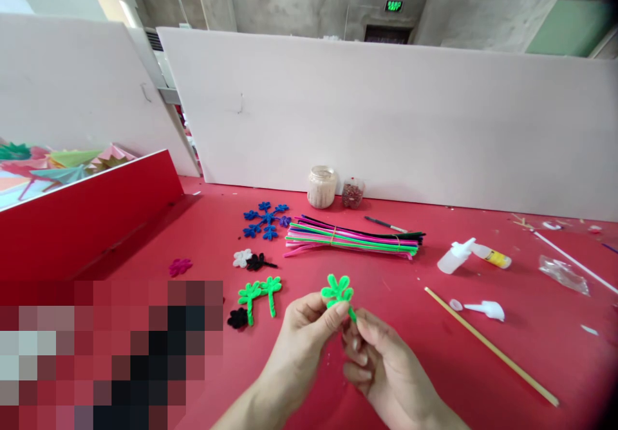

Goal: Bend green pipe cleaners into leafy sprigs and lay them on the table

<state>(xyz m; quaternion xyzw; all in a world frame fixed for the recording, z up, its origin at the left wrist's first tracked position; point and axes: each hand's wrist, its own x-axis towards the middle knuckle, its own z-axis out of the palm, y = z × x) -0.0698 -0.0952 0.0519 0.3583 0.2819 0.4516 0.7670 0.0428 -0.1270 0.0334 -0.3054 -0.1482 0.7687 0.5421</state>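
Note:
Between my two hands is a green pipe-cleaner flower [338,287] with several looped petals and a short stem. My left hand [311,330] pinches it at the petals, thumb on top. The stem is gripped by the closed fingers of my right hand [386,359]. Left of my hands lie two finished green pipe-cleaner flowers [250,293] with twisted stems, a black flower [237,318] touching one of them. Farther back are a white flower [242,258], a black flower with a stem [255,262] and a blue snowflake-like cluster [268,218].
Behind my hands lies a bundle of coloured pipe cleaners [357,238]. A glass jar [322,188] and a small container [353,194] stand by the white partition [386,114]. To the right are glue bottles [454,257], a wooden stick [492,347] and a plastic bag [562,274].

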